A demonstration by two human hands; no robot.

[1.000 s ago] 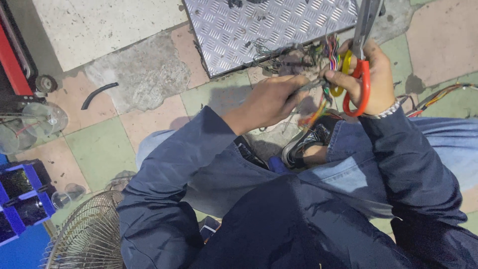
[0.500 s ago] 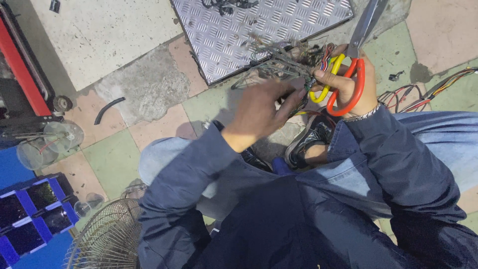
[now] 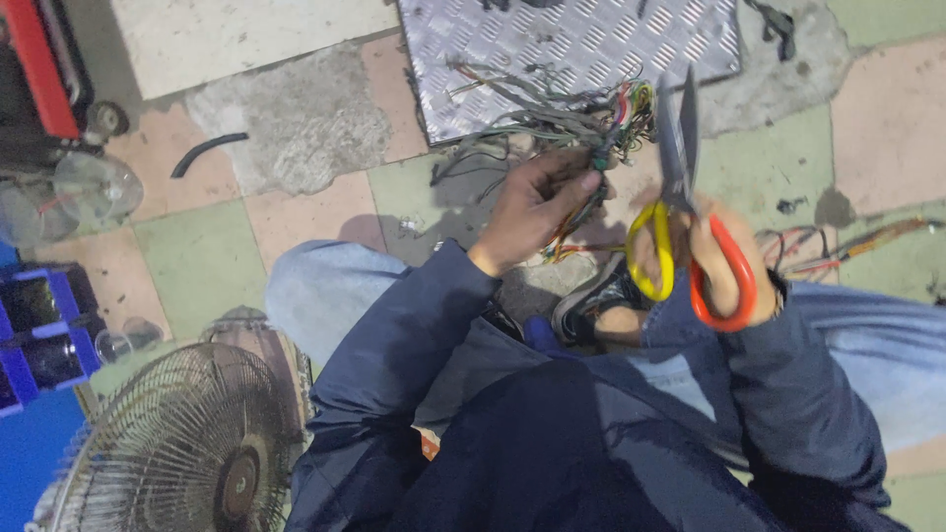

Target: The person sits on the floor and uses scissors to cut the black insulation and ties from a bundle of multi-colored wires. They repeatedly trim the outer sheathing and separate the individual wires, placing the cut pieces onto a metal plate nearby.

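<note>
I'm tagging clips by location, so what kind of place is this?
Likely an informal repair or salvage spot on a tiled floor: a bundle of coloured wires, a worn fan and a metal tread plate.

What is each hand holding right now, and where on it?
The left hand pinches the wire bundle near its taped end. The right hand holds the scissors through the yellow and red handle loops, blades pointing up.

Light: cool and even from overhead, moderately bright on the tiled floor (image 3: 296,212).
Glare: the ridged metal plate (image 3: 572,44) at the far side shines pale.
Shadows: soft, short ones lie under my left hand (image 3: 537,207) and the wire bundle (image 3: 581,123).
Blur: my right hand (image 3: 724,261) and the scissors (image 3: 685,212) are smeared by motion.
Dim areas: my dark jacket (image 3: 552,443) near me loses detail.
Edges: the fan grille (image 3: 187,443) at near left bends slightly.
</note>
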